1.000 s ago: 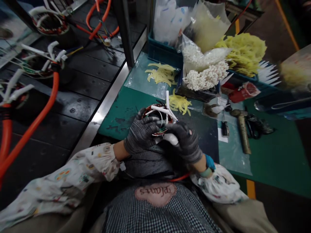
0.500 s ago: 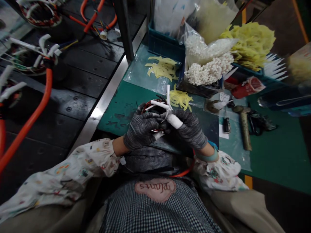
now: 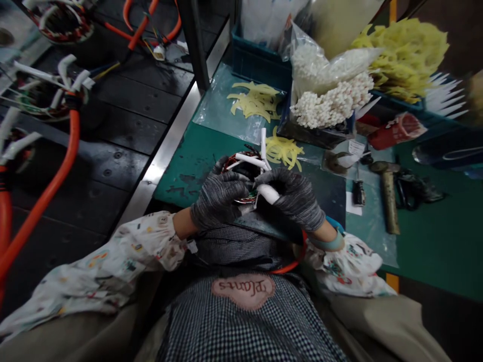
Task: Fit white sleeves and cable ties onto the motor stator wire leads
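A ring-shaped wire coil [image 3: 233, 162] with white sleeves [image 3: 250, 160] on its leads sits at the table's front edge. My gloved left hand [image 3: 219, 196] is closed around the coil's left side. On the right, my gloved right hand [image 3: 296, 196] is closed at the coil's near right side, with a thick white piece [image 3: 268, 194] beneath its fingers. The fingertips of both hands nearly meet over the ring, and what they pinch there is too small to tell. Just behind the coil lie yellow curved strips [image 3: 284, 151].
More yellow pieces [image 3: 256, 100] lie on a plastic sheet. Behind stand bins with a bag of white beads [image 3: 332, 103] and a yellow pile [image 3: 409, 55]. A hammer [image 3: 390, 198] lies right. Other coils [image 3: 45, 95] with orange cables [image 3: 56, 186] stand on the left.
My right fingers have shifted slightly over the coil's near right side, and the thick white piece is tilted a little differently. The view has moved slightly.
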### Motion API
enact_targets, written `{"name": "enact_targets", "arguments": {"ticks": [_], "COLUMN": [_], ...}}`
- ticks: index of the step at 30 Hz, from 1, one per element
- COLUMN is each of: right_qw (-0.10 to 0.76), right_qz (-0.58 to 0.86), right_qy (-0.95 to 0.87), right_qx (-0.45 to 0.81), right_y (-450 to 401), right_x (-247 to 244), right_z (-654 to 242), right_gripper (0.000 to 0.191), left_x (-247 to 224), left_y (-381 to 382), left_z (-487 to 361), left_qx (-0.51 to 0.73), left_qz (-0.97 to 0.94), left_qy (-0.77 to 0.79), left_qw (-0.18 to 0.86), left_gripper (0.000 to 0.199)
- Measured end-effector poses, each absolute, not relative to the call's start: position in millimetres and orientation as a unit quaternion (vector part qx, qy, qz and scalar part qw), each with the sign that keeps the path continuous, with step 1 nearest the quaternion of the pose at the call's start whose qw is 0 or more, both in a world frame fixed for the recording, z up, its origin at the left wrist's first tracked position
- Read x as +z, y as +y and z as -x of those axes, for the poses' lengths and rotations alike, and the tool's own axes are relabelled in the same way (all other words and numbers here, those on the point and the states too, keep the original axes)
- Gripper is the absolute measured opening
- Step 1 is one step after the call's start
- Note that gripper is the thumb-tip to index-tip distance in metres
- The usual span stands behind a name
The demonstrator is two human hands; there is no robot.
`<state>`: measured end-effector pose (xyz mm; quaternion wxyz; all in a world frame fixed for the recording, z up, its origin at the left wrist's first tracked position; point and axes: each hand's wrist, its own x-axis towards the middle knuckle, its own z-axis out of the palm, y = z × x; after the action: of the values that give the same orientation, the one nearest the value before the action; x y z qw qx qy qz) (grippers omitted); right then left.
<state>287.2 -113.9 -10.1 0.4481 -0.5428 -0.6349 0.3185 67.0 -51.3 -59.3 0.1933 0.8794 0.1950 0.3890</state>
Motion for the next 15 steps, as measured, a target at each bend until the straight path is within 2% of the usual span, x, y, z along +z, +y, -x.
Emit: {"name": "enact_targets", "arguments": {"ticks": [6, 11, 15], "right_qw": [0.432, 0.401, 0.349], "right_qz": [0.518, 0.431, 0.518], "right_qy": [-0.668, -0.772, -0.743], "right_qx": [0.314, 0.24, 0.24], "right_y": [-116, -128, -136], "right_x": [-12, -24, -30], "right_z": [-291, -296, -295], "right_gripper": [0.012, 0.015, 0.022], "left_x": [-58, -50, -45], "left_y": [-50, -53, -55], "left_z": [-64, -65, -66], "left_qx": [0.375, 0.36, 0.351], "left_qz": [-0.881, -0.89, -0.893], "left_qy": [0.201, 0.2, 0.212], "left_qw": [0.209, 0.198, 0.188], "left_gripper": [0.012, 0.009, 0.006]}}
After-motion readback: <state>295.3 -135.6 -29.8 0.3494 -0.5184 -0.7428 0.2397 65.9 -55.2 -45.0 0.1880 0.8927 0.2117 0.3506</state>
